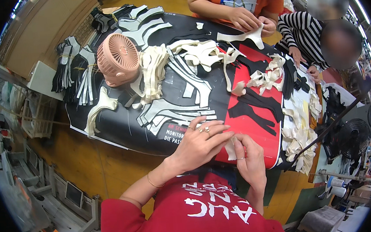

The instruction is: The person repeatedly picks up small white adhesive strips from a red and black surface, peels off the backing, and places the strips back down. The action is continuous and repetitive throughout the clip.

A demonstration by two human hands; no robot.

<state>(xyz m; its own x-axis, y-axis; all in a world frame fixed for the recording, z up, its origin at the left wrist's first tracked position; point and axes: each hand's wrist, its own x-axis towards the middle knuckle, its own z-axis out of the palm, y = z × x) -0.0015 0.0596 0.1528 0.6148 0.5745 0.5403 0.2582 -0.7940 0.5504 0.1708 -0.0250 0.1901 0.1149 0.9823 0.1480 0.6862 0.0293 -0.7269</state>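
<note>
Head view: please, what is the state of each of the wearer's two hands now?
Left hand: fingers extended; whether they grip anything cannot be told.
Right hand: thumb and fingers closed, apparently pinching a cream fabric piece.

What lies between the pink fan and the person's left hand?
In the head view, cream fabric pieces lie beside the pink fan, then grey-white pieces with dark edges nearer the left hand.

Lettering (213, 209) on shirt (159, 222), table cover (121, 129)
</note>
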